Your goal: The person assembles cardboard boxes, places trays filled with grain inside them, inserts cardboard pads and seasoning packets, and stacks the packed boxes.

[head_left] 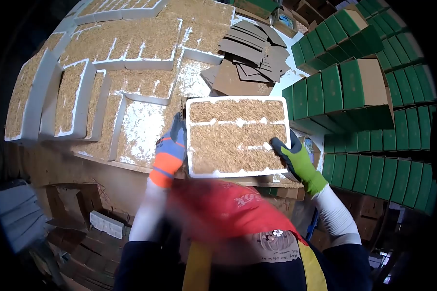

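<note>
A: Nearest thing first?

B: Red apron [238,208], partly blurred, yellow straps [197,266], dark clothing on either side. White sleeves [148,216] on the forearms.

A: Left hand [171,140]?

B: Blue-grey glove, orange cuff. Grasping the left edge of the white foam tray [238,99]. Dark sliver by the fingertips, too small to tell what.

A: Right hand [296,156]?

B: Green glove, dark fingers. Gripping the same tray at its lower right, thumb side over the top, the rest hidden past the edge.

A: Tray position?

B: Between both hands, right in front of the apron, over the near edge of the desk [143,128]. Looks face up. Tan grainy fill [218,150], white dividers showing through; can't tell the exact material.

A: Rest of the desk?

B: More filled trays [85,99] left and far, several tilted. Loose grains on the white surface. Messy pile of grey-brown cardboard sheets [247,46] beyond the held tray.

A: Right side?

B: Rows of green cartons [335,92], stacked.

A: Lower left?

B: Open cardboard box [68,203], a white foam piece [107,224] just beside it.
</note>
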`<control>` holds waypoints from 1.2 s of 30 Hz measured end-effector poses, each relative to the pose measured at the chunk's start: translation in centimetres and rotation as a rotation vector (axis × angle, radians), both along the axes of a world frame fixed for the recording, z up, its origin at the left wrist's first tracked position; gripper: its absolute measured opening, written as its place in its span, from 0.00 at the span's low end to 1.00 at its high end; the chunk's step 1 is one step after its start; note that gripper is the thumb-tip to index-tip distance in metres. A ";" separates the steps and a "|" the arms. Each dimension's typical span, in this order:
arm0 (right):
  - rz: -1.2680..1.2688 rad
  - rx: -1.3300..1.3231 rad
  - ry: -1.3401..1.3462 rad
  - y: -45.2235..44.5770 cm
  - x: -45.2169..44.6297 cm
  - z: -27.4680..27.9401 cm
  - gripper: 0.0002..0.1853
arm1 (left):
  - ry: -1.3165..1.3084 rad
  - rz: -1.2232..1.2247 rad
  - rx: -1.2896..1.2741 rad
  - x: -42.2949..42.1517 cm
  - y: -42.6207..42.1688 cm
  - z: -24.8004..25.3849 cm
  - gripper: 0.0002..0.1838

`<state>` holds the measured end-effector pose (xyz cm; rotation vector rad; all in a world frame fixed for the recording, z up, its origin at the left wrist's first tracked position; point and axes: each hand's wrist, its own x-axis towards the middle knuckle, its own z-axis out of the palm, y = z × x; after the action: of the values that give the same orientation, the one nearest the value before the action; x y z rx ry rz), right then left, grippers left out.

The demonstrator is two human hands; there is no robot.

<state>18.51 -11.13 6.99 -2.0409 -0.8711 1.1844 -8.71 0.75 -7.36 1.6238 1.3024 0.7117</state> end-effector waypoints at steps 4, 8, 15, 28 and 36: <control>0.111 -0.042 -0.033 1.6 -0.8 -2.0 0.28 | 0.170 0.027 -0.135 0.4 -0.1 2.5 0.24; 0.489 -0.274 -0.614 3.7 2.4 -5.6 0.25 | 0.004 0.060 0.216 0.3 -0.2 -0.8 0.22; 0.974 -0.689 -0.730 7.3 2.2 -10.4 0.15 | 0.064 -0.066 0.133 -8.4 5.6 -7.7 0.20; -0.032 0.324 -0.435 -1.0 -0.6 -3.6 0.11 | 0.436 -0.770 0.505 -11.0 1.0 -10.0 0.39; -0.591 0.487 -0.074 -8.6 1.9 -7.7 0.13 | 0.559 -0.601 0.569 -10.7 -4.1 -10.1 0.25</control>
<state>20.42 -19.70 -0.72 -1.7568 -0.4668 0.5141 -19.36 -3.31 -17.51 2.6579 0.9038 0.2577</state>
